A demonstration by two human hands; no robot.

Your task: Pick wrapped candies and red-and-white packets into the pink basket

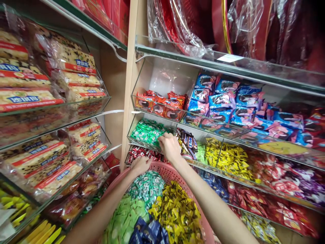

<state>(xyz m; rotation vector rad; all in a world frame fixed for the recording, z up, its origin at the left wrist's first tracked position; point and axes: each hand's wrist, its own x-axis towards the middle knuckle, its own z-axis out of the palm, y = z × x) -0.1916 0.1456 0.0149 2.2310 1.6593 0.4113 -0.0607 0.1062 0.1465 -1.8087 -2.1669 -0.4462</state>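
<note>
A pink perforated basket (175,169) holds wrapped sweets in heaps: teal-green (147,184), light green (127,217), yellow (177,213) and dark blue (149,232). At the basket's far left rim is my left hand (141,166), its fingers curled over the edge. Beyond the basket, my right hand (170,146) is closed at the front right corner of a shelf bin of green-wrapped sweets (149,132). Whatever its curled fingers may hold is hidden. Red-wrapped sweets (139,153) lie in the bin below, partly behind my hands. Brown-wrapped chocolate bars (188,140) sit just right of my right hand.
Clear-fronted shelves hold red packets (162,103), blue packets (223,98) and yellow sweets (227,157). Packaged snack bars (33,98) fill the left shelves. A wooden upright (128,84) divides the two sides. A glass shelf (228,59) crosses above.
</note>
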